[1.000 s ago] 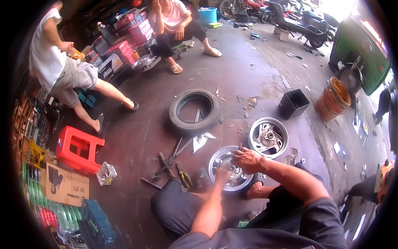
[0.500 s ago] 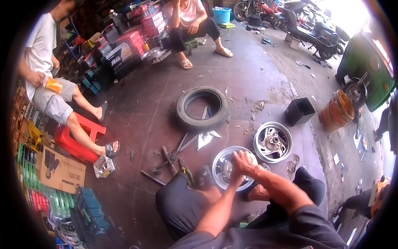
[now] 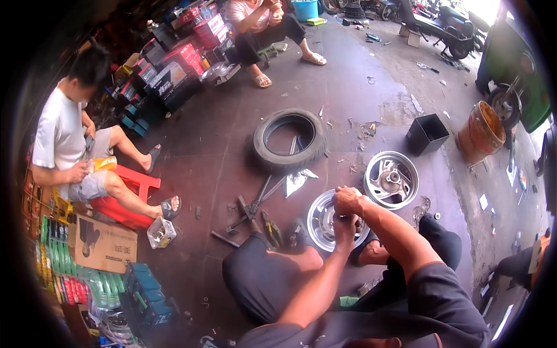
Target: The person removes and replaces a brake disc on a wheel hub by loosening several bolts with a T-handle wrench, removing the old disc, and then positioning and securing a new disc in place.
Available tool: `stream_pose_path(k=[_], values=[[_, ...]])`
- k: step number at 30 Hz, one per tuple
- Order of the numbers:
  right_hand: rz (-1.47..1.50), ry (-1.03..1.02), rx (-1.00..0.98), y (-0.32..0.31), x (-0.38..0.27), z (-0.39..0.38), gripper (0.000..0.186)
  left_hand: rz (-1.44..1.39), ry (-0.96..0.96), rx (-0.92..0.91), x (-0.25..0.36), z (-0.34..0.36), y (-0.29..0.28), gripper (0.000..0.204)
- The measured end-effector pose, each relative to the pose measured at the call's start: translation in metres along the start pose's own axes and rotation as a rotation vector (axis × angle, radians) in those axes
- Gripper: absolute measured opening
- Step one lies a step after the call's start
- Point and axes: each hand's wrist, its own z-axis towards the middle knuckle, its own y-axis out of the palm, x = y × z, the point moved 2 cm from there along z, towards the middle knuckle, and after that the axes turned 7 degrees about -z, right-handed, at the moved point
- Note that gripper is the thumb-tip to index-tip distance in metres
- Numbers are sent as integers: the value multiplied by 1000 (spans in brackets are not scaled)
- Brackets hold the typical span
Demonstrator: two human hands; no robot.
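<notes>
A silver wheel rim (image 3: 320, 222) lies flat on the floor between my feet. Over its hub, my right hand (image 3: 348, 200) is closed, with the fingers curled. Just below it, nearer to me, my left hand (image 3: 345, 225) is also closed. What the two hands grip is hidden by the fingers. A second silver rim with curved spokes (image 3: 391, 180) stands right beside the first, on its far right. Beyond them a black tyre (image 3: 290, 141) lies on its side. Pliers with yellow handles (image 3: 271, 229) and a metal stand with long bars (image 3: 250, 210) are left of the rim.
A person on a red stool (image 3: 136, 180) at left holds an orange packet (image 3: 103, 165); another sits at the back. A black square bin (image 3: 427, 134) and a rusty bucket (image 3: 481, 130) stand at right. Boxes, a carton (image 3: 105, 243) and a small clear tub (image 3: 161, 232) line the left.
My right hand has shifted to the far side of my left hand, over the rim. The person at the back has lowered a hand from the head. The whole view has shifted slightly.
</notes>
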Motion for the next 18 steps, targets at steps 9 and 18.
stream_pose_path(k=[9,18], values=[[9,-473,36,33,-8,40,22,-5,-181,74,-21,32,-19,25],[571,0,110,22,-14,19,30,699,62,70,-16,66,-59,27]])
